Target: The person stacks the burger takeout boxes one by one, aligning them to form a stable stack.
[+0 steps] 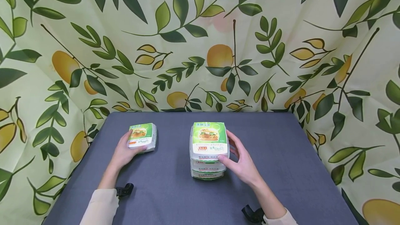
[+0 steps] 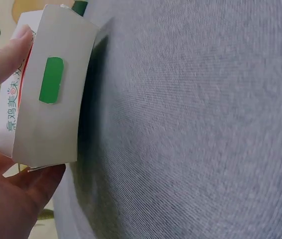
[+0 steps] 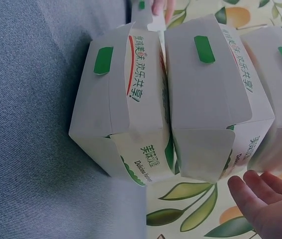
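Observation:
My left hand (image 1: 124,152) holds a burger box (image 1: 141,135) at the table's left side, thumb along the near face and fingers on the left. The left wrist view shows this box's pale side with a green tab (image 2: 51,80), close over the cloth. Right of centre stands a stack of three burger boxes, the top box (image 1: 208,137) showing a burger picture on a green and white lid. My right hand (image 1: 243,162) holds the top box, its thumb at the front corner and fingers along the right side. The right wrist view shows the middle box (image 3: 205,84) and bottom box (image 3: 106,94).
Grey-blue cloth covers the table (image 1: 168,190). A leaf-and-fruit patterned curtain (image 1: 200,44) hangs behind and along both sides. Black straps with small devices sit at the left wrist (image 1: 125,190) and right wrist (image 1: 253,214).

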Tool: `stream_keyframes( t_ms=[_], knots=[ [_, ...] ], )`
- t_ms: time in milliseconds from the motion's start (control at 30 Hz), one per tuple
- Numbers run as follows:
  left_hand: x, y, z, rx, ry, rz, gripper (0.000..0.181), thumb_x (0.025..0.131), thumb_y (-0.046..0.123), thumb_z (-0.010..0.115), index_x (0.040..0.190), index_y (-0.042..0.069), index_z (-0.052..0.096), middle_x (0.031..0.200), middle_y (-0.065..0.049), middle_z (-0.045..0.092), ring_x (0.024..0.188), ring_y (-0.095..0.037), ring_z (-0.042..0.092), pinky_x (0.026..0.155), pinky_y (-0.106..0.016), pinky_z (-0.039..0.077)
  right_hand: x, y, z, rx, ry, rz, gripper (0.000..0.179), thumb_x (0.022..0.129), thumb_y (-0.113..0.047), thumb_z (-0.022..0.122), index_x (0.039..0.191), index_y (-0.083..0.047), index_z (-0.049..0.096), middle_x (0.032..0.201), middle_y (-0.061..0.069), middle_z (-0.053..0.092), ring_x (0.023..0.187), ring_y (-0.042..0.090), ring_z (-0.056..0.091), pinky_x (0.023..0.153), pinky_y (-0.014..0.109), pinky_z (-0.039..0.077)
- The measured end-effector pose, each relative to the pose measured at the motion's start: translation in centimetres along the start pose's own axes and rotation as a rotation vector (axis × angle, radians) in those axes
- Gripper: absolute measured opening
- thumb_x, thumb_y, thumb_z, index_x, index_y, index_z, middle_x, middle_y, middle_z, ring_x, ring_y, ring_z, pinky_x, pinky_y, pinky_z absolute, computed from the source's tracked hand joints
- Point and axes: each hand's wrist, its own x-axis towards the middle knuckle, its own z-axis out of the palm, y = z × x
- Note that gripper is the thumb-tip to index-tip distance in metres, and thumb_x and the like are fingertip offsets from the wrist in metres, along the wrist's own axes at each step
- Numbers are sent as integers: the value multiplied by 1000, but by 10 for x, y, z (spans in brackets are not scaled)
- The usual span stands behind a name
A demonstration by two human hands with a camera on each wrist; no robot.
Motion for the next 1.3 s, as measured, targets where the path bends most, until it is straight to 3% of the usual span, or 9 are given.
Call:
stream_keyframes(
  t_ms=[167,467,700,1067,1300],
  knots=[
    [-2,11,1,9,8,12,112,82,46,84,161,2,19,161,-30,21,147,-50,21,116,-64,20,0,0,0,0,1,-8,80,91,-15,74,159,-18,31,157,5,39,139,32,41,108,28,40],
    [-7,35,1,13,27,91,109,81,49,84,161,4,25,161,-27,26,146,-47,27,113,-65,26,1,-2,0,-1,2,-7,81,91,-15,74,159,-17,31,157,5,39,139,30,42,108,27,41],
    [-13,54,1,19,21,99,107,82,51,83,161,7,26,161,-25,28,145,-45,30,111,-63,28,0,-3,0,-8,3,4,81,91,-17,75,159,-17,31,157,5,39,139,25,42,107,26,41],
    [-24,84,-3,-5,49,146,105,81,51,84,160,9,30,159,-22,33,141,-42,36,108,-60,33,-1,-2,0,-14,4,8,80,91,-16,74,159,-16,31,157,6,39,139,32,41,109,32,41],
    [-29,95,-4,-3,67,177,102,81,49,84,160,11,32,159,-21,34,139,-42,37,106,-60,34,-1,-3,0,-6,2,3,81,91,-16,74,159,-16,30,157,6,39,138,29,42,107,25,40]
  ],
)
